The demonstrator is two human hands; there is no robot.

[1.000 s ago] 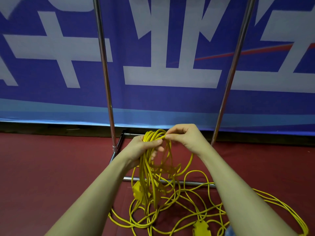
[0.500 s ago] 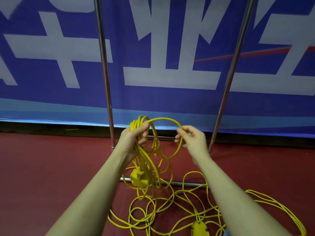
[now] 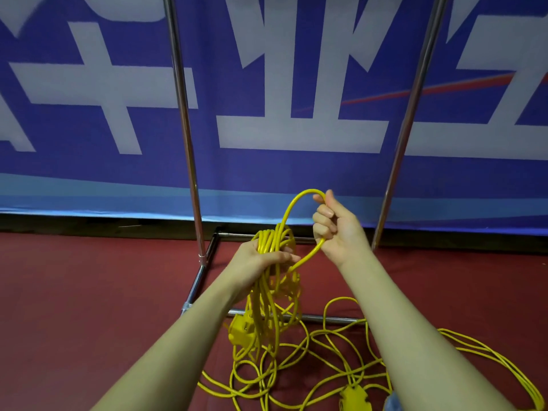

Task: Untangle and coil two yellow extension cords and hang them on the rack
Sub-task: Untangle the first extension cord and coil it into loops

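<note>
- L hand: fingers clamped round bundle of yellow extension-cord coils; loops hang below fingers.
- R hand: fingers curled on single yellow cord loop arching to L fingers.
- Loose yellow cord tangle on red floor, under both hands, by chrome metal rack.

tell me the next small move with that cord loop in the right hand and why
Probably bring the right hand down to lay its raised loop onto the coil that the left hand grips. The loop arches from the coil to the right hand's grip, and much loose cord lies tangled on the red floor, uncoiled.
</note>
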